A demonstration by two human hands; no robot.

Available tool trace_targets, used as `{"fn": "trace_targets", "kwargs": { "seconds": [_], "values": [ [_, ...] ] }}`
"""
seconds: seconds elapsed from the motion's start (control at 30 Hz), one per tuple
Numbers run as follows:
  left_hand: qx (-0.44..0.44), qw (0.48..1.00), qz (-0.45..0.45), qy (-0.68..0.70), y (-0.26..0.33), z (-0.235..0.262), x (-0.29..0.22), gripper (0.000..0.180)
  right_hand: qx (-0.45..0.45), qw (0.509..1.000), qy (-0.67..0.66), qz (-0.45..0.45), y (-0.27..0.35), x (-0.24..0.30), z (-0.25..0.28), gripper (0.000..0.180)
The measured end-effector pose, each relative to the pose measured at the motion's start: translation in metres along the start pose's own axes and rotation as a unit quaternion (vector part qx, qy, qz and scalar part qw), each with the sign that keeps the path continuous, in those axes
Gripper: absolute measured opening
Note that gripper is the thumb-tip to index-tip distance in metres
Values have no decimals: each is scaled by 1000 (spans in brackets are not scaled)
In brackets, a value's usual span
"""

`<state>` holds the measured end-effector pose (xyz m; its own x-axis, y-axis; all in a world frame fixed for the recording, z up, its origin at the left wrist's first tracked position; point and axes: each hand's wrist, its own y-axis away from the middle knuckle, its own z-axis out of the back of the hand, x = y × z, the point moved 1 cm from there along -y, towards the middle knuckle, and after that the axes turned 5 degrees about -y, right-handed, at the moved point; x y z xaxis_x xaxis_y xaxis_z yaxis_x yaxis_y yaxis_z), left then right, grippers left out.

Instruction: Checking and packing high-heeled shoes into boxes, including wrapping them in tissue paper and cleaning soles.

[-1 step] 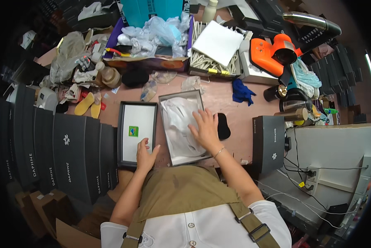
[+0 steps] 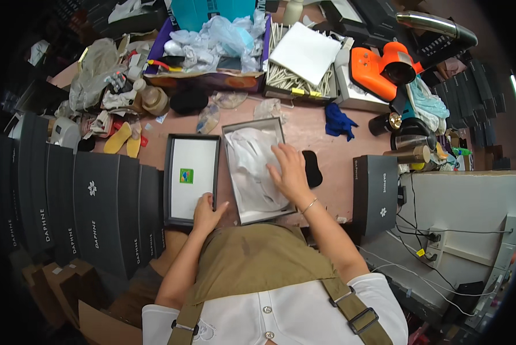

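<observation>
Side by side on the pink tabletop lie a grey shoebox lid (image 2: pixel 216 167) and an open shoebox base (image 2: pixel 233 198). The lid shows its white inside, with a small green square packet (image 2: pixel 186 176) on it. White tissue paper (image 2: pixel 255 187) fills the base and covers anything beneath. My left hand (image 2: pixel 206 214) is at the lid's near right corner, fingers over its edge and thumb apart. Over the base's right side is my right hand (image 2: pixel 292 175), open, fingers stretched across the paper and the wall. Whether its fingertips press down I cannot tell.
Dark grey shoeboxes (image 2: pixel 105 213) stand stacked at left, another (image 2: pixel 376 192) at right. A black pad (image 2: pixel 312 169) lies beside my right hand. Behind are a blue cloth (image 2: pixel 339 122), an orange device (image 2: pixel 378 70), a carton of white sticks (image 2: pixel 272 91) and yellow insoles (image 2: pixel 118 139).
The whole view has shifted slightly. Both hands have moved a little to the right against the lid and base, and the right fingers are closer together.
</observation>
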<state>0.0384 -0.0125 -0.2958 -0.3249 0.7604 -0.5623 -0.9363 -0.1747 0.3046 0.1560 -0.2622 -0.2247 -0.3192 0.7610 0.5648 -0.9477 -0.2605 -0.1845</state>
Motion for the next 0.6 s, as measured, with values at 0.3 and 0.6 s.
{"fn": "trace_targets", "kwargs": {
  "seconds": [0.3,0.6],
  "values": [
    [152,864,-67,475,70,132,-67,35,99,905,-380,-163,59,2,60,68],
    [150,854,136,479,-1,-3,-65,73,111,933,-190,-286,58,-59,-3,64]
  ]
}}
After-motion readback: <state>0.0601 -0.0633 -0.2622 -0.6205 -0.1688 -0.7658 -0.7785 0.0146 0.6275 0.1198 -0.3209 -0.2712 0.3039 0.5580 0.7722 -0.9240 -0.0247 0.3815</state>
